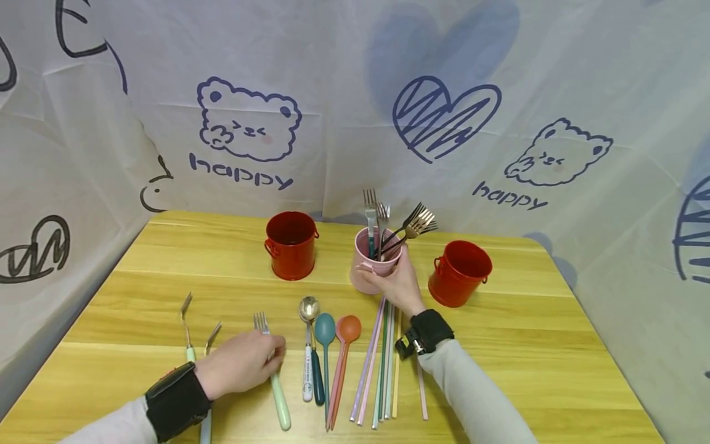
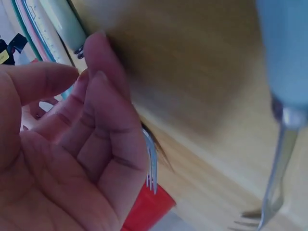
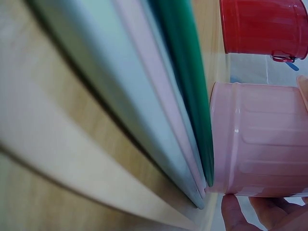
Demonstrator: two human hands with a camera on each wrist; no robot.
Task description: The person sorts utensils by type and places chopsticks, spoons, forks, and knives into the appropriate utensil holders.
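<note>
A: Background: white cloth [image 1: 344, 68] printed with blue bears and hearts; before it, a yellow wood-grain table [image 1: 554, 370]. What is held?

B: The right hand [image 1: 400, 287] grips a pale-pink metal bucket [image 3: 269, 139] near the table's back edge, thumb and fingers curled round its wall. The left hand [image 1: 244, 364] has its fingers partly curled over a silver fork with a mint-green handle [image 1: 279, 401], on the table; whether they pinch it, one cannot tell.

A: What could go wrong?

B: The bucket might tip if pulled, its metal forks [image 1: 420, 223] leaning top-heavy over the rim.

A: Counts?

B: Pink bucket, one; glossy red metal buckets [image 1: 292, 256], two; forks on the table, three; long-handled spoons [image 1: 325, 328], apparently five; slender pastel chopsticks [image 1: 362, 382] and bucketed forks, several, too overlapped to number.
</note>
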